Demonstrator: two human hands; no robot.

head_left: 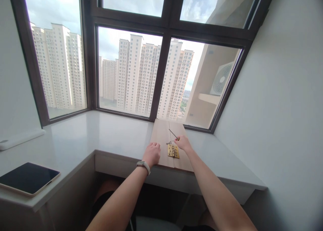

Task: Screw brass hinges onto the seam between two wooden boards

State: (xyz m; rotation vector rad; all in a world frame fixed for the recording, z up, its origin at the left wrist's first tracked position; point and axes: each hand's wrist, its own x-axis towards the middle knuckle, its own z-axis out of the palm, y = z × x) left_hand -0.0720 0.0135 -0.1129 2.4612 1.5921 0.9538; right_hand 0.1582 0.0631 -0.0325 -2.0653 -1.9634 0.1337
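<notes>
A brass butt hinge (173, 151) lies across the seam of two wooden boards (161, 133) on the white worktop (118, 130). Just beyond it, the right hand (183, 143) is closed around a screwdriver (173, 134), its shaft pointing toward the window (164, 73). The left hand (151, 154), fingers loosely curled, rests on the left board; whether it grips anything cannot be told. A tablet (29, 179) lies well apart, far left.
</notes>
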